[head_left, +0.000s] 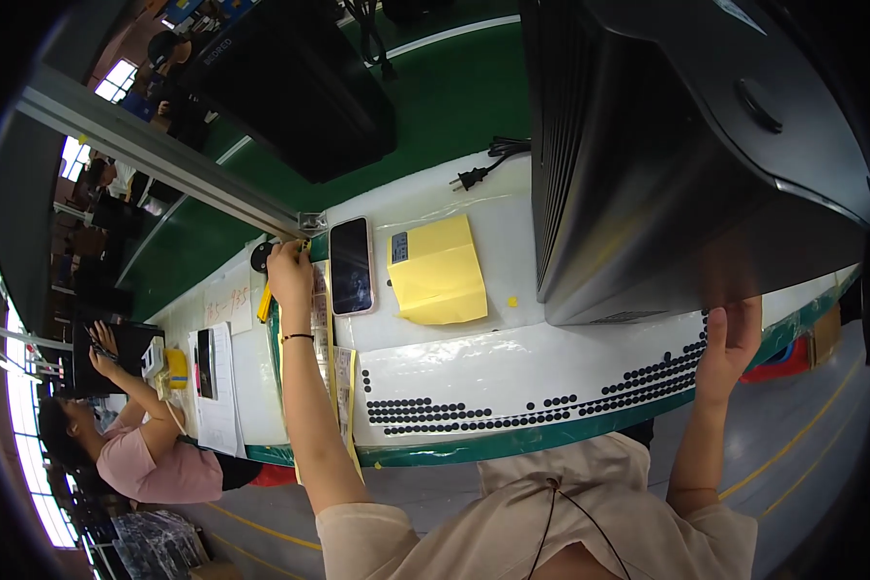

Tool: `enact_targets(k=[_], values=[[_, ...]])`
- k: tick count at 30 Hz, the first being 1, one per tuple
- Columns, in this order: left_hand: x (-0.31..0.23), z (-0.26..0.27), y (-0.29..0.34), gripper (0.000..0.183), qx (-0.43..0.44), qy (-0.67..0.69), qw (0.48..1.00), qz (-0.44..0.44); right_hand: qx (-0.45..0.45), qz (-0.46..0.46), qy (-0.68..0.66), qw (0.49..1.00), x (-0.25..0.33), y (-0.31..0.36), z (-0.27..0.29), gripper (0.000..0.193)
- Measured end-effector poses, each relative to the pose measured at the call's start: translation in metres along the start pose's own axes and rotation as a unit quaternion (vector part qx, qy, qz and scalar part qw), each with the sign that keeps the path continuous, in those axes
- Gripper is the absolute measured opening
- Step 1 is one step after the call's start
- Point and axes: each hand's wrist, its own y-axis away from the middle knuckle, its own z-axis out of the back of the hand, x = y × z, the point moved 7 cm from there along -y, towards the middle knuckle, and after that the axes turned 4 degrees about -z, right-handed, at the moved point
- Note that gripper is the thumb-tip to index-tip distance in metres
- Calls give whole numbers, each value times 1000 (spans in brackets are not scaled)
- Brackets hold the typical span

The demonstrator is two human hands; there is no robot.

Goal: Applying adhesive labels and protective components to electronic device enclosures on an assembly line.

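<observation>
My left hand (292, 273) reaches to the base of the metal post, fingers closed around something small that they mostly hide. Beside it lie a yellow-handled tool (265, 303) and a black round piece (260, 256). My right hand (731, 346) is at the lower edge of a large black casing (638, 164), thumb apart from the fingers; nothing shows in it. I cannot tell whether it touches the casing, whose glossy side stands over the right of the bench. Rows of small black round pads (493, 423) line the bench's near edge.
A phone (352, 266) and a yellow sheet (439, 271) lie mid-bench. Behind them is a black plug cord (470, 179). A metal post (184, 164) rises at left. Another black casing (290, 87) stands on the green surface beyond. A co-worker in pink (145, 454) sits at left.
</observation>
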Motion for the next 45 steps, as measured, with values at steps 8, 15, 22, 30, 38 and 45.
enact_targets(k=[8,15,22,30,38,45], values=[[-12,-8,-2,8,19,-83,996,2,56,29,44,997,-1,6,6,33],[-5,16,5,10,-29,130,990,45,49,51,37,997,15,5,-1,31],[-197,112,53,9,31,589,808,-12,155,329,114,925,93,32,-33,22],[-313,117,113,17,285,764,577,-44,243,339,78,906,98,33,-95,29],[-347,101,141,13,384,797,465,16,244,331,69,909,94,29,-73,18],[-366,93,151,11,375,817,430,87,220,330,101,912,80,35,-58,24]])
